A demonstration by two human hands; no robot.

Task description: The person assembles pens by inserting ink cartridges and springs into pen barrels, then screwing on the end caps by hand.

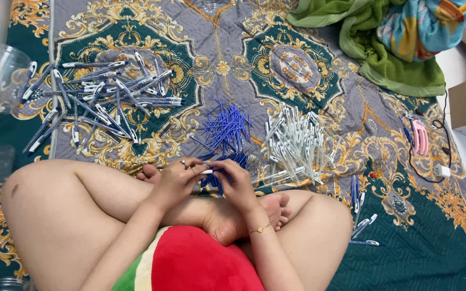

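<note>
Both hands meet over the crossed legs: left hand (176, 180) is curled, fingers pinched on a white pen barrel (207, 172), and right hand (238, 183) is curled shut around a bundle of blue refills (214, 180), touching the barrel's other end. Just ahead on the patterned quilt (319, 32) lie a loose pile of blue refills (226, 126) and, beside it to the right, a heap of white barrels (296, 143); assembled pens (101, 99) are spread well apart at far left. A few more pens (362, 223) lie by the right knee, green towel (384, 59) at top right.
</note>
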